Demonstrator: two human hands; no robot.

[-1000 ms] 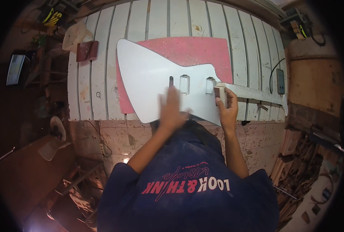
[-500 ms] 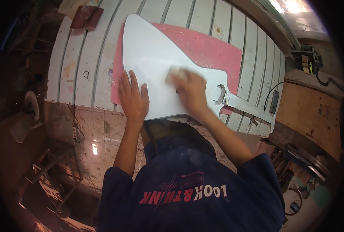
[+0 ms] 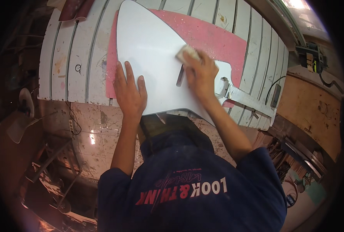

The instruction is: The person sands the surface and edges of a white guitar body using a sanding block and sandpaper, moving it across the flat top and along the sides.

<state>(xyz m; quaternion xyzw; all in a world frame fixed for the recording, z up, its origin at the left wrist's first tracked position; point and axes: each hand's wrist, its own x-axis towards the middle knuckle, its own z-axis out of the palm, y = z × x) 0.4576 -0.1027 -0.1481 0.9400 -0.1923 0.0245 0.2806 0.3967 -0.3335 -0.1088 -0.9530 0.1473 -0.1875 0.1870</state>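
A white electric guitar body (image 3: 148, 50) with an angular outline lies flat on a pink sheet (image 3: 214, 38). A dark slot (image 3: 180, 75) shows in its face, and its neck (image 3: 249, 103) is covered in pale tape. My left hand (image 3: 131, 91) rests on the body's left part, fingers stretched out and slightly spread. With my right hand (image 3: 203, 73) I grip a beige sanding block (image 3: 187, 54), pressed to the white surface near the upper right edge. My right fingers wrap over the block and partly hide it.
Under the pink sheet is a bench of white slats (image 3: 79, 58). Curled dark red sheets (image 3: 76, 9) lie at its far left. A dark device (image 3: 275, 96) sits past the neck's end. To the right stands a brown wooden board (image 3: 307, 108); a fan (image 3: 25, 103) is at the left.
My right hand has moved the sanding block up and right across the body, uncovering the dark slot. My left hand stays flat on the body. The whole view has shifted slightly.
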